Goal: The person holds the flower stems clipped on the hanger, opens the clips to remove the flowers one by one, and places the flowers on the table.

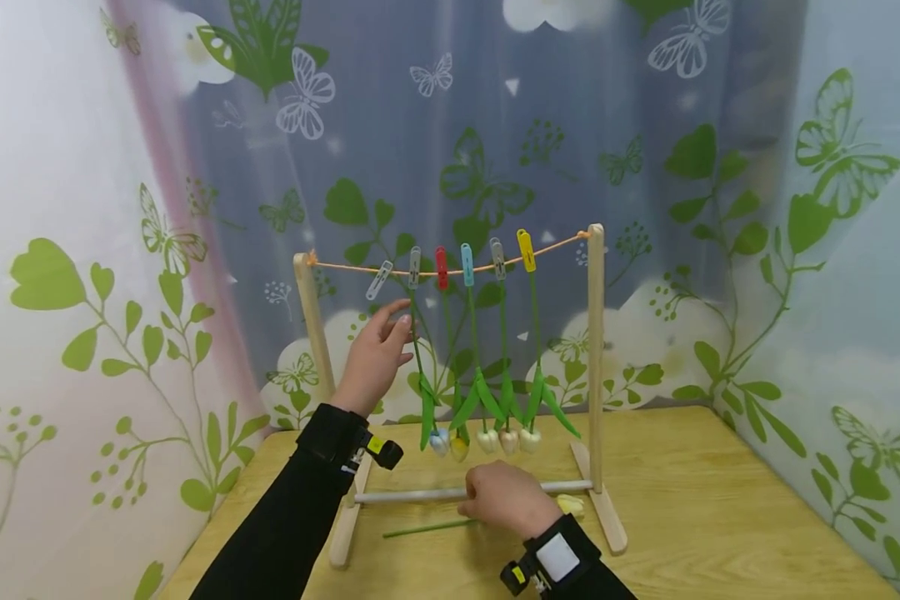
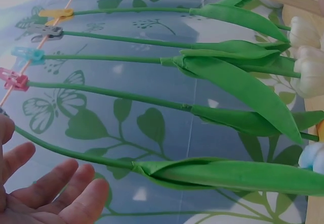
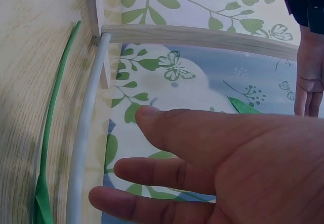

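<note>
My left hand (image 1: 378, 354) is beside the upper stem of the leftmost hanging tulip (image 2: 86, 158), fingers loosely spread and holding nothing. A grey clothespin (image 1: 415, 265) clips that stem to an orange cord (image 1: 480, 268). Left of it, another grey clothespin (image 1: 378, 280) hangs tilted with no flower. Red, light blue, grey and yellow clothespins (image 1: 526, 251) hold further upside-down tulips. Over the tabletop, near the rack's lower bar, is my right hand (image 1: 512, 502); the right wrist view shows its fingers extended and gripping nothing. A loose tulip (image 1: 429, 528) lies below it, partly hidden by the hand.
The cord is tied between two wooden posts (image 1: 596, 358) on feet. A pale lower bar (image 1: 412, 496) joins them near the wooden table (image 1: 690, 500). Leaf-and-butterfly printed curtains (image 1: 570, 108) hang behind and at both sides.
</note>
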{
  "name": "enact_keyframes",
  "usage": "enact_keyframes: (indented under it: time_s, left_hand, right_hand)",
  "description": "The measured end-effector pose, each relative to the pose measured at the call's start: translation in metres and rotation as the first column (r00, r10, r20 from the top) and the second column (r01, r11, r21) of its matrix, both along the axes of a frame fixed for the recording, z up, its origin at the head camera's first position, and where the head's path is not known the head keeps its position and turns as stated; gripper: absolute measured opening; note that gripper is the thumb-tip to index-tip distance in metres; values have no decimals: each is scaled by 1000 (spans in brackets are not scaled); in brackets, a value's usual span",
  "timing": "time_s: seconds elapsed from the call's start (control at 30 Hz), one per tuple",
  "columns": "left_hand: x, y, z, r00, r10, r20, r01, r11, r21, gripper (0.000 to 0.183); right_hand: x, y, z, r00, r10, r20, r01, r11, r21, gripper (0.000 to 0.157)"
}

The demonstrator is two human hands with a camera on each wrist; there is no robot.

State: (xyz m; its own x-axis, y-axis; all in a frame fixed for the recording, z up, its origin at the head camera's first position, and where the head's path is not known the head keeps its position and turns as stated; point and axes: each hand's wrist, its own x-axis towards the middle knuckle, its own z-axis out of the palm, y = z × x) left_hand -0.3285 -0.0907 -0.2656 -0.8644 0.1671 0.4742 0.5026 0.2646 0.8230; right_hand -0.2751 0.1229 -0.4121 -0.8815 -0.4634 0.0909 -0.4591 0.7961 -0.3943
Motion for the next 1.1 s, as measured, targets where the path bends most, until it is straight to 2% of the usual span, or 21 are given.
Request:
enact_keyframes:
  time_s: [0.17, 0.4, 0.7, 1.1]
  left_hand:
    - [-1, 5, 6, 1000, 7, -21, -7, 1000, 9, 45]
    - [-1, 14, 13, 997, 37, -67, -37, 999, 0, 47]
    - [-4, 18, 11, 996, 43, -72, -41, 999, 31, 53]
    - [-5, 23, 9, 994, 70, -89, -66, 997, 42, 51]
  right_hand:
    - [-1, 1, 1, 1000, 12, 1, -12, 1000, -10, 26]
    - [-3, 1, -1, 1000, 20, 9, -20, 1000, -16, 25]
    - [2, -1, 2, 999, 28, 23, -28, 1000, -7, 33]
    - [4, 0, 4, 1000, 25, 11, -25, 1000, 0, 30]
